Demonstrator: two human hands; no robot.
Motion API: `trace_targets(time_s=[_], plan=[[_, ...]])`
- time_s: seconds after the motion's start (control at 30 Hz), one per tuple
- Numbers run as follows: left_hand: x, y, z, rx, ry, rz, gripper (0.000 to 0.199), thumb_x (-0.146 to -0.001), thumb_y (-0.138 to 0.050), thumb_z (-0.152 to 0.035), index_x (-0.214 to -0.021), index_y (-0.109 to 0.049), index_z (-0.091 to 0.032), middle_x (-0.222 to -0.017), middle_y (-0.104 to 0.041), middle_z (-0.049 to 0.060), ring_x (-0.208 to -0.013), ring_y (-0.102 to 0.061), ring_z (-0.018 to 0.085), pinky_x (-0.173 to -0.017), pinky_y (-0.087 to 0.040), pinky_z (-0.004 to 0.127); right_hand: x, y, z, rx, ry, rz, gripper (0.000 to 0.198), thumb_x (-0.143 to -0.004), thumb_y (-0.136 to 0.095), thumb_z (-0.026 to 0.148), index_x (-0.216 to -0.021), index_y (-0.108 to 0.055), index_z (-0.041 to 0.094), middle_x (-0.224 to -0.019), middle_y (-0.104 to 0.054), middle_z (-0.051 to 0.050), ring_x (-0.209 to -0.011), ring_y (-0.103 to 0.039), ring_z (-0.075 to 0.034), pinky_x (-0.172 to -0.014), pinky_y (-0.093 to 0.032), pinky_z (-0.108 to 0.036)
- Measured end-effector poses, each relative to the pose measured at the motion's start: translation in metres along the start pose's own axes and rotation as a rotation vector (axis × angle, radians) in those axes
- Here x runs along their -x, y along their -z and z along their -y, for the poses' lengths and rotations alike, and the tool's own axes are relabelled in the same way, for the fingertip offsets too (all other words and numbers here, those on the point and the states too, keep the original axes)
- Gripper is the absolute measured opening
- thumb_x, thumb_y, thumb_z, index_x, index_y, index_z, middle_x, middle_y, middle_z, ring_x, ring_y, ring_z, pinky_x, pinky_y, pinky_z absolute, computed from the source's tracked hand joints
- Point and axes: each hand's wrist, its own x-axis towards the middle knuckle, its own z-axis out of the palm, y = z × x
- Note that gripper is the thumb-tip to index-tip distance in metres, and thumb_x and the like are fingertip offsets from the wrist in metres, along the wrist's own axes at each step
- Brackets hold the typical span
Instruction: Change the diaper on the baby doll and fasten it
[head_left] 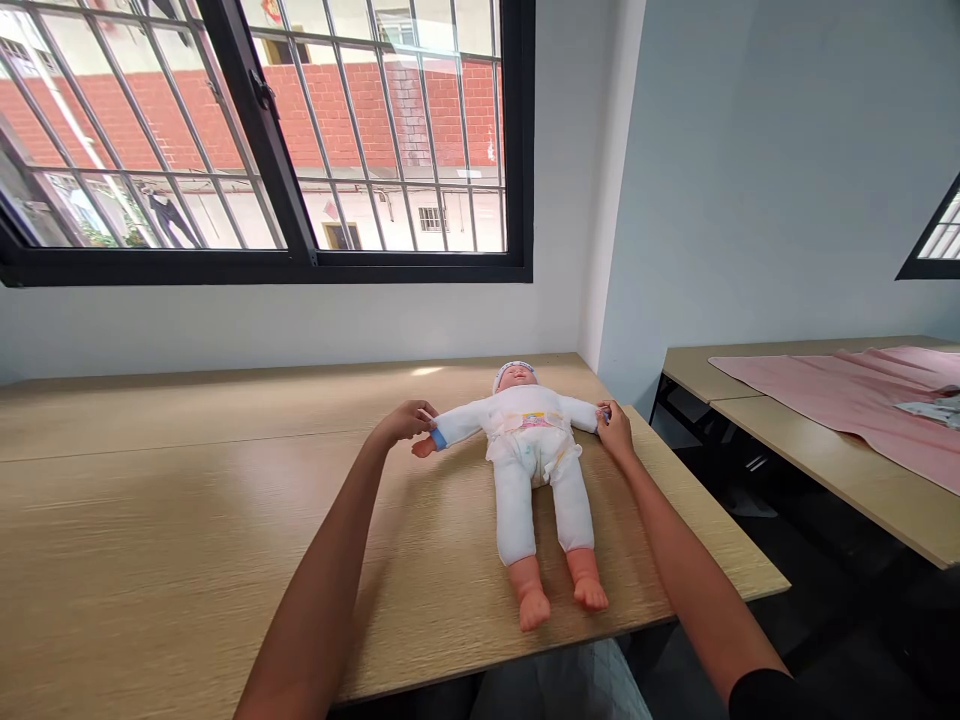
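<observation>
Pale walls (750,150) meet in a corner behind a wooden counter (187,550), and a wide window (412,268) with a dark frame fills the upper left. Through its metal bars (367,120) a red brick wall (360,125) and some hanging clothes (171,215) can be seen across the way. On the right stands a second counter (787,430) with a pink cloth (825,400) spread over it and a greyish bundle (934,408) at the picture's edge.

A baby doll (525,420) lies on its back near the right end of the nearer counter, its head in a light cap (504,372) toward the wall and its bare feet close to the front edge. It wears white clothes with what looks like a nappy (534,445) around the hips, marked by a pink and yellow strip at the waist. Its arms are spread out to both sides.

The person's left hand (405,421) is at the sleeve end with the blue cuff (439,438); its fingers are bent close together there, but I cannot tell whether they grip the fabric. The right hand (616,432) has its fingers closed on the end of the opposite sleeve, covering the doll's hand on that side.
</observation>
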Motion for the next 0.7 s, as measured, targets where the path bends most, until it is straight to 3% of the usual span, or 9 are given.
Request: trace_targets(time_s=[0.33, 0.5, 0.6, 0.7], plan=[[0.000, -0.001, 0.007, 0.043, 0.097, 0.064, 0.032, -0.044, -0.062, -0.035, -0.072, -0.056, -0.021, -0.054, -0.047, -0.005, -0.058, -0.047, 0.013, -0.054, -0.036, 0.024, -0.002, -0.002, -0.003, 0.022, -0.133, -0.048, 0.012, -0.079, -0.042, 0.030, -0.087, -0.046, 0.022, -0.086, -0.064, -0.010, -0.080, -0.059, -0.026, -0.071, -0.044, -0.035], [0.001, -0.007, 0.016, 0.117, 0.171, 0.083, 0.036, -0.042, -0.067, -0.037, -0.071, -0.056, -0.021, -0.057, -0.049, -0.005, -0.060, -0.050, 0.014, -0.054, -0.039, 0.023, -0.002, -0.003, -0.005, -0.008, -0.169, -0.045, 0.013, -0.078, -0.044, 0.030, -0.089, -0.043, 0.022, -0.078, -0.062, -0.008, -0.074, -0.058, -0.025, -0.067, -0.043, -0.034], [-0.001, -0.005, 0.014, 0.082, 0.163, -0.008, 0.032, -0.046, -0.068, -0.036, -0.071, -0.055, -0.020, -0.064, -0.056, -0.002, -0.064, -0.054, 0.015, -0.053, -0.041, 0.023, -0.002, 0.002, 0.004, 0.006, -0.094, -0.079, 0.020, -0.078, -0.046, 0.034, -0.092, -0.045, 0.020, -0.087, -0.063, -0.012, -0.083, -0.058, -0.026, -0.075, -0.045, -0.037], [-0.005, -0.009, 0.000, 0.013, 0.070, -0.165, 0.026, -0.054, -0.067, -0.037, -0.069, -0.054, -0.020, -0.069, -0.059, 0.001, -0.067, -0.057, 0.017, -0.052, -0.041, 0.024, 0.000, 0.003, 0.023, -0.029, 0.011, -0.134, 0.029, -0.079, -0.050, 0.045, -0.091, -0.050, 0.019, -0.092, -0.064, -0.012, -0.085, -0.058, -0.024, -0.080, -0.045, -0.036]])
